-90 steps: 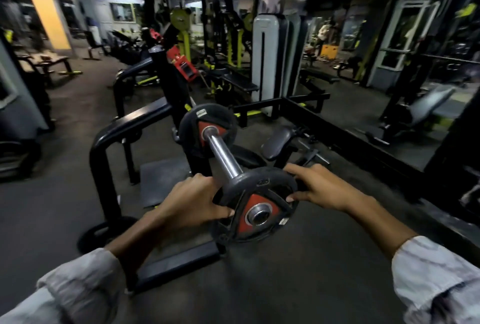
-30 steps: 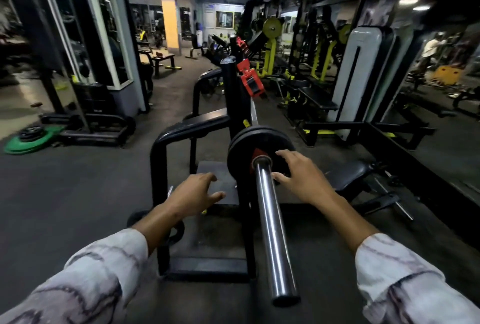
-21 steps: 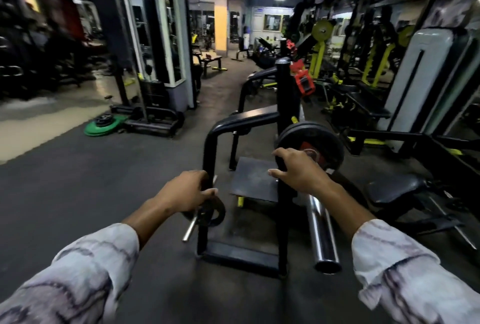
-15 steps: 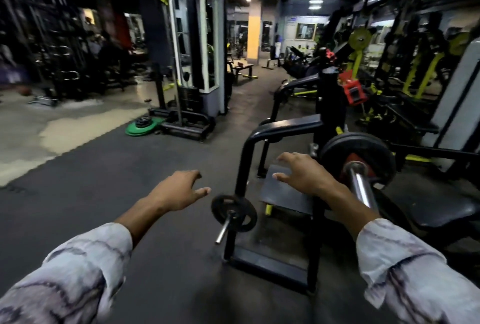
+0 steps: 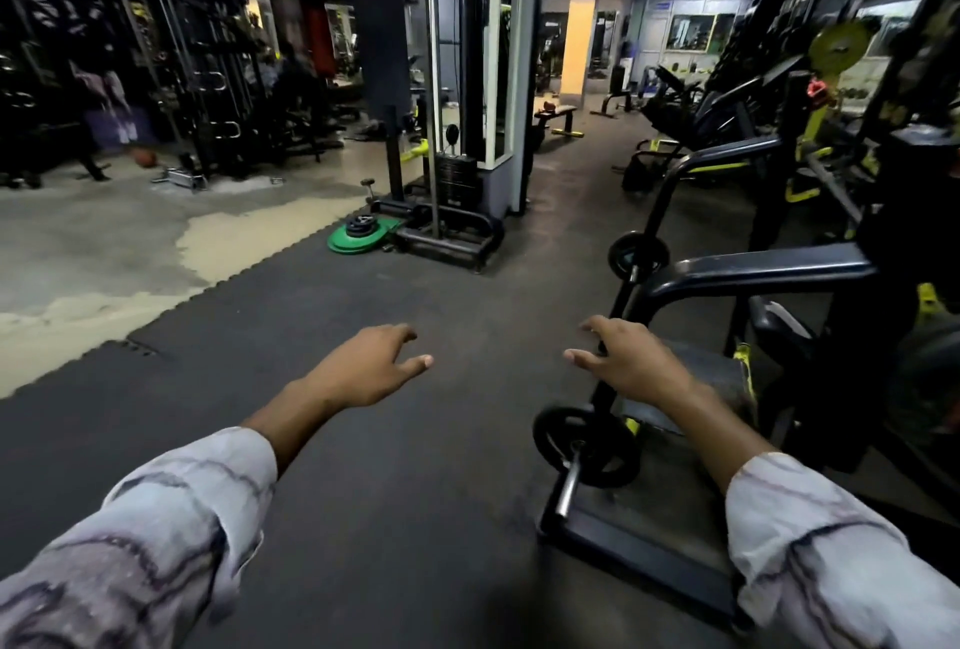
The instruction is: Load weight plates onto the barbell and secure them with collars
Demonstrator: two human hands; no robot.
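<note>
Reaching out over the dark rubber floor [image 5: 415,518], the left hand [image 5: 363,373] and right hand [image 5: 631,362] are hanging empty, each grip open. Green weight plates [image 5: 358,237] are lying beside a cable machine [image 5: 457,128].

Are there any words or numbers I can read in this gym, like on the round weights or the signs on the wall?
None can be read.
Small black plates on the green plate on the floor: pale markings, too small to read.
Blue sign on the far wall: blurred.
Framed posters on the far wall: too small and blurred.
Yellow plate on the machine at right: no legible marking.
Black plate on the near rack peg: no text visible.
</note>
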